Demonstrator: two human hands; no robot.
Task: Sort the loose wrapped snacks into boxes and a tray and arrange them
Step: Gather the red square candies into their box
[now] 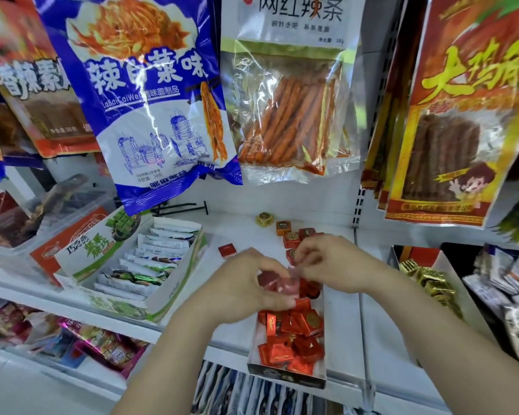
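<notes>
looks about midway: pinching a blurred red snack [279, 281] between left hand [243, 289] and right hand [327, 265] over the far end of the red-filled box [285, 377], gold snacks [426, 280] boxed at right, several loose snacks [291, 239] left on the shelf [240, 229] beyond.

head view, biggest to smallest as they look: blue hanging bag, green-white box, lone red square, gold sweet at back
1. blue hanging bag
2. green-white box
3. lone red square and gold sweet: look alike; gold sits farther back
</notes>
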